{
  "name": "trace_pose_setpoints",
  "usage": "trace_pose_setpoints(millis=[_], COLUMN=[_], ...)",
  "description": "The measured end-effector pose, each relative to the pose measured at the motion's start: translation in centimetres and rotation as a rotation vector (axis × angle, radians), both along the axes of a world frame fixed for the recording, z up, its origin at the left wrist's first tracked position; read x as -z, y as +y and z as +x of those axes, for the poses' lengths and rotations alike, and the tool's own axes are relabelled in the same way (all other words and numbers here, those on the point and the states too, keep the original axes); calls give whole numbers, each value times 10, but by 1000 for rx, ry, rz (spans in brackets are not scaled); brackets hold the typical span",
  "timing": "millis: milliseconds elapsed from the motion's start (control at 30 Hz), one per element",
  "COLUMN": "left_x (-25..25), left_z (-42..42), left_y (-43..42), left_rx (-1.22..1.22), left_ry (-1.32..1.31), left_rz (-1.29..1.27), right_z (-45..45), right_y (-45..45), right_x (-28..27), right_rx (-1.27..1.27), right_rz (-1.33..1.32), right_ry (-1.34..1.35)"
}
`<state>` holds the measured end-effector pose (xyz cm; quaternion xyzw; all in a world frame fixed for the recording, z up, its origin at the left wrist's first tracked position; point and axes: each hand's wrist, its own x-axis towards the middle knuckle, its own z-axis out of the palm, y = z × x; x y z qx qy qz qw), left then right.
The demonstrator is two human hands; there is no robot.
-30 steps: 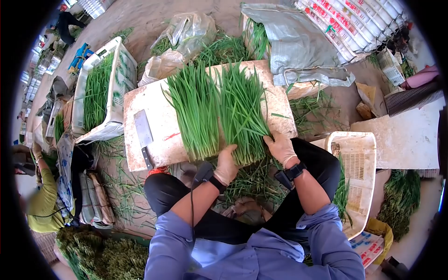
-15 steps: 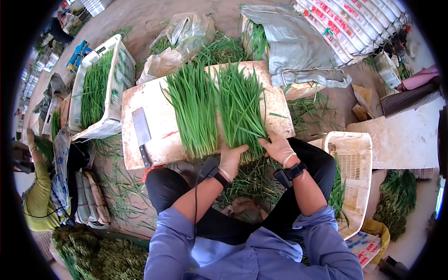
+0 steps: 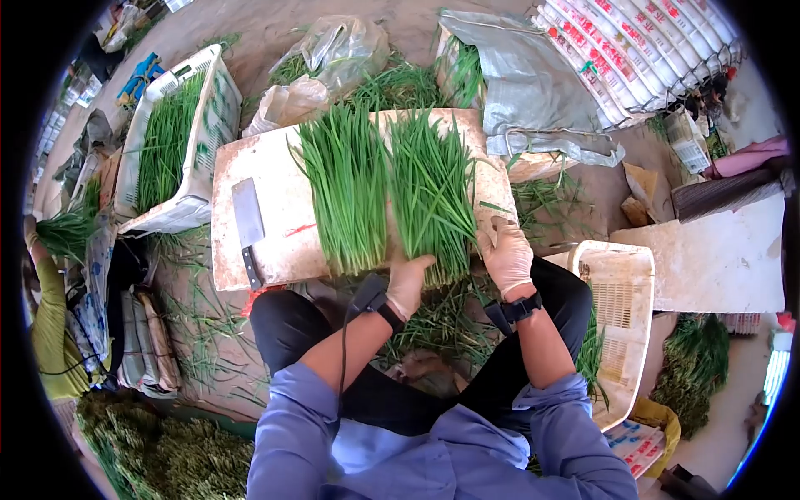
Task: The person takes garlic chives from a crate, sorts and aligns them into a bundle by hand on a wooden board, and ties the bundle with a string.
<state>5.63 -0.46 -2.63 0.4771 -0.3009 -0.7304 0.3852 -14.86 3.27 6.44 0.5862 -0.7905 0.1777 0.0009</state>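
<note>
With left grip (image 3: 425, 261) partly hidden, closure impossible to tell, touches right greens (image 3: 431, 204) at six o'clock; with right grip (image 3: 490, 233) slightly spread, hovers near four o'clock. On desk (image 3: 282, 179), has left greens (image 3: 344, 200) at nine o'clock, knife (image 3: 248, 218) beyond.

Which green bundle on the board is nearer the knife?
The left bundle: it lies between the knife and the right bundle.
</note>
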Motion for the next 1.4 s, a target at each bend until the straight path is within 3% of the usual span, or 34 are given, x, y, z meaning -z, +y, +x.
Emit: trace_pose_setpoints(millis=[33, 133, 267, 367, 500, 633, 767, 867, 1000, 1033, 1133, 1200, 1267, 1300, 1400], left_x=[-2, -15, -7, -10, -3, 22, -2, 6, 11, 12, 10, 29, 44, 52, 54], left_z=[-1, -1, -6, -8, -7, -5, 0, -1, -2, -3, -5, -8, -6, -5, 1], left_y=[1, 2, 3, 4, 1, -4, -3, -4, -6, -7, -9, -11, -14, -16, -17], left_rx=[-6, -37, -77, -91, -76, -55, -46, -45, -52, -62, -113, -74, -30, -2, 94], left_ry=[21, 107, 143, 133, -21, -28, 40, 33, 36, 41, 59, 57, 93, 111, 255], left_rz=[-10, -33, -40, -108, -125, -79, 25, 49, -9, 25, 269, 264, 300, 322, 467], right_z=[5, 32, 39, 26, -14, -11, -13, -15, -1, 8, -11, -25, -41, -54, -89], right_y=[0, 8, 10, 3, 1, -1, -4, -8, -10, -10, -2, -1, -2, -2, -1], right_x=[-14, -51, -3, 7, 35, 1, -22, -39, -90, -109, -135, -142, -140, -138, -91], right_rx=[-24, -45, -142, -77, -233, 31, 10, -83, -49, -121, -364, -390, -346, -318, 198], right_rz=[-30, 264, 325, 426, 355, 452, 501, 523, 382, 371, 288, 48, -175, -179, -342], right_ry=[-244, -382, -163, -320, -393, -990, -1231, -1412, -1563, -1427, -1482, -1582, -1767, -1726, -1497])
